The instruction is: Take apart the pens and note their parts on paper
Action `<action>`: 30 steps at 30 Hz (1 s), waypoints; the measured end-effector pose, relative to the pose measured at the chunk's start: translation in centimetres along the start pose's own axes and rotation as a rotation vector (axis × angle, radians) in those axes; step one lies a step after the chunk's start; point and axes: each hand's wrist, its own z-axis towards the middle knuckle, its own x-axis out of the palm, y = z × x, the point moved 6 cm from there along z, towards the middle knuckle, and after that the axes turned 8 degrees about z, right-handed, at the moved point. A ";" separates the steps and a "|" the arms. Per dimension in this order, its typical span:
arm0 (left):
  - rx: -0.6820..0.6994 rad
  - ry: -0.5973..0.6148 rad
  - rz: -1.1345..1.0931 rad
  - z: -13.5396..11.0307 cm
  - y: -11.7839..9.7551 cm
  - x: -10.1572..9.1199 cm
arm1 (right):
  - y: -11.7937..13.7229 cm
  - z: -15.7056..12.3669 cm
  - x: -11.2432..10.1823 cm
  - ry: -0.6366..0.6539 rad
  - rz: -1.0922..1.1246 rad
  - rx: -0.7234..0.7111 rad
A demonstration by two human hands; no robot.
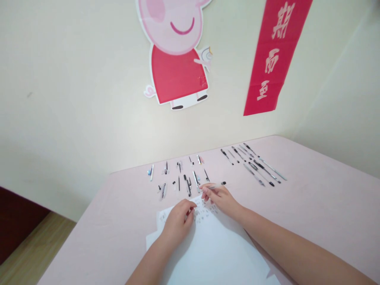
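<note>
My right hand (220, 199) is closed around a pen (216, 185) with a clear barrel and a dark end, its tip at the top of a white sheet of paper (216, 253) marked with small scribbles. My left hand (180, 219) rests on the same sheet with its fingers curled under, pressing the paper down; nothing shows in it. Just beyond both hands lie several taken-apart pen pieces (188, 184) in rows.
A pale pink table (314, 198) stands in a room corner. Several whole pens (257, 165) lie in a row at the back right. A cartoon pig cutout (177, 51) and a red banner (274, 55) hang on the wall. Wood floor (32, 253) shows at left.
</note>
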 end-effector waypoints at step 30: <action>0.280 0.278 0.249 -1.0 -2.4 2.4 | -2.2 -4.2 0.4 0.082 -0.399 0.054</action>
